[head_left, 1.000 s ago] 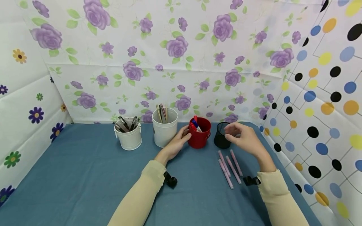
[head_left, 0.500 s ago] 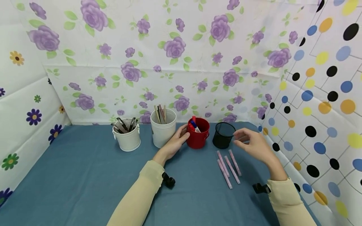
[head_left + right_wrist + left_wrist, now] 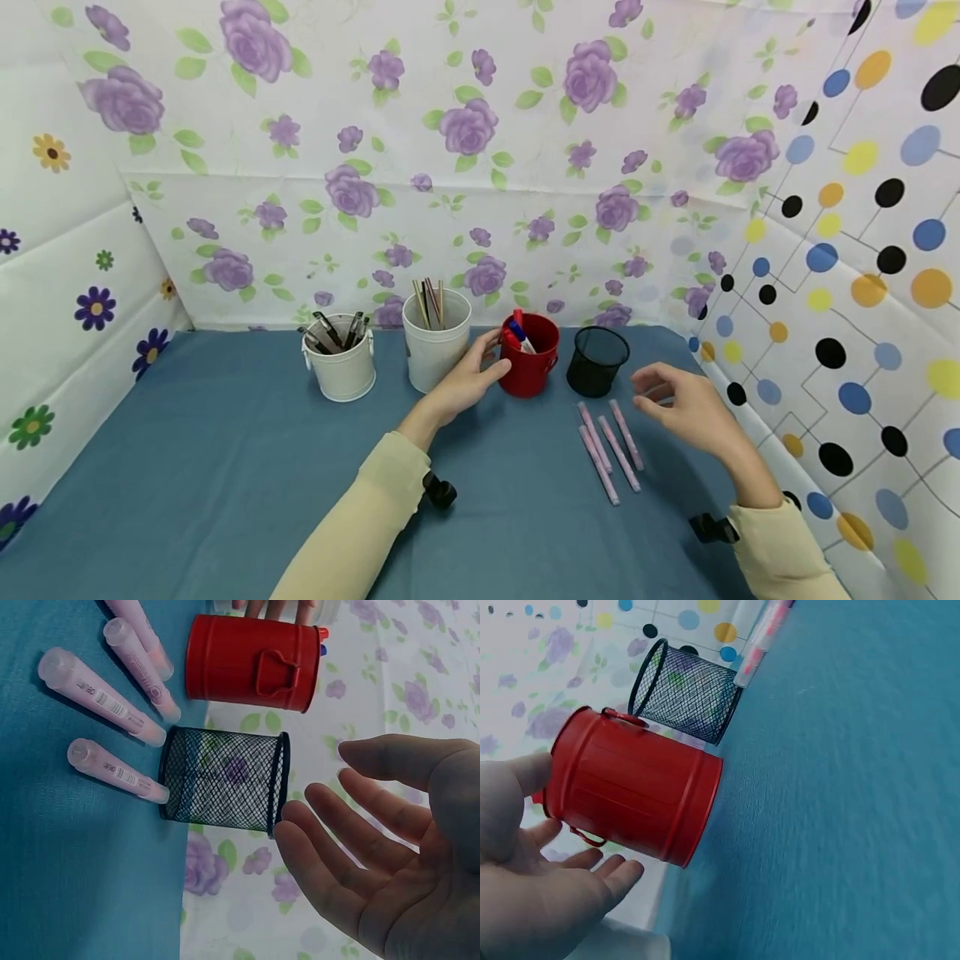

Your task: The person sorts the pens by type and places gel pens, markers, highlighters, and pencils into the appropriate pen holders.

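A red bucket (image 3: 527,372) with red and blue markers (image 3: 519,333) in it stands near the back. My left hand (image 3: 467,380) is at its left side, thumb and fingers spread apart near the rim; in the left wrist view the bucket's side (image 3: 639,791) shows with the hand around its upper end. To the right sits a black mesh pen cup (image 3: 596,367), with nothing seen inside. My right hand (image 3: 686,408) hovers right of this cup, fingers relaxed and holding nothing. Several pink highlighters (image 3: 618,454) lie in front of the cup.
Left of the red bucket stand a tall white bucket (image 3: 437,354) holding thin sticks and a smaller white bucket (image 3: 345,375) full of dark pens. Patterned cloth walls rise behind and at both sides of the blue tablecloth (image 3: 210,467).
My right hand has drawn back from the mesh cup, to the right and nearer me. The left thumb has lifted slightly off the red bucket while that hand stays beside it.
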`<state>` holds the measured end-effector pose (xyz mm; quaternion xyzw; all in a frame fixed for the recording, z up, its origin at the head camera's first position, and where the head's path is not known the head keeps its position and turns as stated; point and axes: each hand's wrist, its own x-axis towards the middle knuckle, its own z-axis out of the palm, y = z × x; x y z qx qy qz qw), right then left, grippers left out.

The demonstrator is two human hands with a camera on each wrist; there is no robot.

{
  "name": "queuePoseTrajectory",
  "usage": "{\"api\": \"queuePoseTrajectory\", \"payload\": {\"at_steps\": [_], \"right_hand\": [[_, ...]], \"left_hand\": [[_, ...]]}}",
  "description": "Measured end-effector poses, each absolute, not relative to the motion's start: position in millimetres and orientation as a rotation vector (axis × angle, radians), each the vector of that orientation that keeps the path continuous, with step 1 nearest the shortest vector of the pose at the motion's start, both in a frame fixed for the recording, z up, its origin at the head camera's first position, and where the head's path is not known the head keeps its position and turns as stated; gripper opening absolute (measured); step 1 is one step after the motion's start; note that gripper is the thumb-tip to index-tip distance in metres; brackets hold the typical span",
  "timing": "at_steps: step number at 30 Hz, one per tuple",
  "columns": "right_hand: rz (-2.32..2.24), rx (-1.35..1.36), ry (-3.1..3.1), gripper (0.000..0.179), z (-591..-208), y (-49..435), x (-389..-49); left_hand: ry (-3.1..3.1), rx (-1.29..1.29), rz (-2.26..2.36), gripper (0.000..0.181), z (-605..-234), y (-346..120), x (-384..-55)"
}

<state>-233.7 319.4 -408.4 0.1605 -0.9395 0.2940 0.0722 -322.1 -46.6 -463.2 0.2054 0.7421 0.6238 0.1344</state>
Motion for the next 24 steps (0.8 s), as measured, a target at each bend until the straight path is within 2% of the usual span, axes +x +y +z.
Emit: {"api": "queuePoseTrajectory", "payload": {"at_steps": [12, 24], "right_hand": [[0.860, 0.493, -2.837, 0.022, -408, 320, -225], [0.850, 0.497, -2.855, 0.025, -409, 321, -215]], "left_hand": [[2.332, 0.650, 1.741, 0.059, -447, -52, -295], [2.347, 0.743, 1.657, 0.047, -449, -39, -282]]}}
